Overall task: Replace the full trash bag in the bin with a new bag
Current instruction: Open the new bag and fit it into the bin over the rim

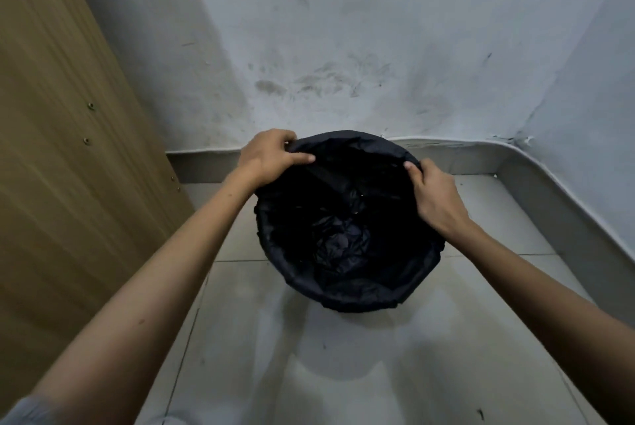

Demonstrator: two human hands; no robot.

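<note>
A round bin stands on the tiled floor near the wall, lined with a black trash bag [347,294] whose edge is folded over the rim all round. Crumpled black plastic lies at the bottom inside. My left hand [268,156] grips the bag's edge at the far left of the rim, thumb lying over the top. My right hand [436,194] holds the bag's edge at the far right of the rim, fingers curled over it. The bin itself is hidden under the bag.
A wooden panel [68,136] rises close on the left. A scuffed white wall [343,47] stands right behind the bin, with a grey skirting [481,156] that turns the corner on the right. Pale floor tiles [343,373] stretch in front of the bin.
</note>
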